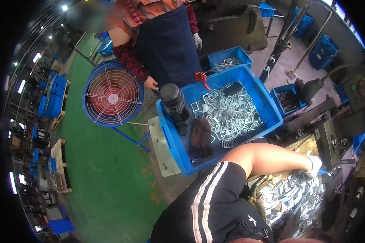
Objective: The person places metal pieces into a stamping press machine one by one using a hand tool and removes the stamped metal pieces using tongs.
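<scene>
My left hand (313,165), in a white glove, reaches out to the right beside a dark machine. Its fingers are closed around a thin blue stick-like tool (322,172), whose kind I cannot make out. Just below lies a pile of flat, shiny metal pieces (288,196) on brown, crumpled sheeting (278,177). My right hand does not show clearly; only a strip of bare skin runs along the bottom edge.
A large blue bin (172,152) holds rectangular metal frames (233,115), a black flask (174,103) and a dark glove (201,137). Beyond it stands a person in a navy apron (166,48). A round fan (112,98) stands on the green floor (109,178).
</scene>
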`<act>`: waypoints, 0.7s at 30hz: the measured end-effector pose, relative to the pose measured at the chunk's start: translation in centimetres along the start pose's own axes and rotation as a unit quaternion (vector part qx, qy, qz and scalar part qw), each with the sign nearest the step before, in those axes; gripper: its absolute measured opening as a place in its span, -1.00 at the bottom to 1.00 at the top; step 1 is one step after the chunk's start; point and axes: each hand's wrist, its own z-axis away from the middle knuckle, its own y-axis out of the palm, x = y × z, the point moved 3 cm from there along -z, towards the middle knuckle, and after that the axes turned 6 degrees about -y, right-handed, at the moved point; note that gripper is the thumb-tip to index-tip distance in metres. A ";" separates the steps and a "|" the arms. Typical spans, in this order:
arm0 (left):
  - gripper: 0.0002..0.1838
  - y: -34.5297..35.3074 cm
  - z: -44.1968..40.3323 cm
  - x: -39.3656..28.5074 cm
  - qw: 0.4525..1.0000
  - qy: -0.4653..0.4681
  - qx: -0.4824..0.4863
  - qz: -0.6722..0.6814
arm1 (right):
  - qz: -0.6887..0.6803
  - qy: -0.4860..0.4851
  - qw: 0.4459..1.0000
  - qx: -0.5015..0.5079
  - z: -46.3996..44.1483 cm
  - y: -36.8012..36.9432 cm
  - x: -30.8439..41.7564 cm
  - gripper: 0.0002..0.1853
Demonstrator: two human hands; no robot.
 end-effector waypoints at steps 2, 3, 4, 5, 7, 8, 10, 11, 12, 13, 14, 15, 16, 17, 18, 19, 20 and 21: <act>-0.69 0.0 0.1 0.0 1.000 -0.006 0.002 0.008 | -0.019 0.004 1.000 0.004 -0.2 -0.3 -0.4 -0.57; -0.69 0.1 0.0 0.1 1.000 -0.010 0.005 0.018 | -0.029 0.006 1.000 0.006 -0.3 -0.5 -0.7 -0.57; -0.69 0.2 -0.1 0.2 1.000 -0.014 0.008 0.027 | -0.006 -0.056 0.998 0.011 -0.5 -0.5 -0.6 -0.62; -0.69 0.2 -0.3 0.3 1.000 -0.010 0.007 0.027 | 0.017 -0.118 0.993 0.016 -0.6 -0.5 -0.6 -0.64; -0.69 0.4 -0.7 0.7 1.000 0.000 0.008 0.024 | 0.040 -0.187 0.982 -0.005 -1.3 -0.9 -1.4 -0.64; -0.68 0.5 -1.1 1.0 1.000 0.005 0.008 0.017 | 0.039 -0.194 0.980 -0.030 -2.1 -1.4 -2.3 -0.63; -0.67 0.7 -1.8 1.2 1.000 0.021 0.010 0.002 | 0.012 -0.165 0.985 -0.044 -1.4 -1.3 -2.1 -0.68; -0.65 0.8 -2.0 1.2 0.999 0.029 0.016 -0.014 | -0.016 -0.130 0.991 -0.034 -0.5 -0.8 -1.2 -0.73; -0.62 0.2 -1.6 1.2 0.999 0.039 0.020 -0.032 | -0.046 -0.099 0.994 -0.026 0.6 0.3 0.4 -0.78; -0.58 -0.1 -1.3 1.4 0.999 0.048 0.012 -0.024 | -0.078 -0.069 0.994 -0.018 1.5 1.4 1.6 -0.82; -0.59 -0.7 -0.6 1.3 0.999 0.044 0.014 -0.021 | -0.087 -0.086 0.992 -0.011 2.0 2.4 2.6 -0.90; -0.60 -1.0 -0.4 1.3 0.999 0.036 0.014 -0.017 | -0.083 -0.097 0.992 -0.014 2.0 1.9 2.3 -0.90; -0.60 -0.8 -0.9 1.4 0.999 0.039 0.021 -0.014 | -0.077 -0.106 0.991 -0.015 1.3 1.3 1.6 -0.89; -0.60 -0.4 -1.4 1.9 0.999 0.039 0.027 -0.010 | -0.071 -0.115 0.991 -0.014 0.6 0.6 0.9 -0.88; -0.60 -0.4 -1.4 1.8 0.999 0.038 0.032 -0.006 | -0.074 -0.114 0.991 -0.016 0.2 0.3 0.6 -0.86; -0.59 -0.3 -1.5 1.6 0.999 0.038 0.036 -0.001 | -0.062 -0.134 0.989 -0.025 0.2 0.0 0.4 -0.86; -0.57 -0.3 -1.3 1.5 0.999 0.037 0.039 0.005 | -0.049 -0.154 0.986 -0.031 0.3 -0.2 0.3 -0.86; -0.56 -0.5 -0.9 1.4 0.999 0.033 0.041 0.011 | -0.036 -0.173 0.984 -0.035 0.7 0.2 0.6 -0.86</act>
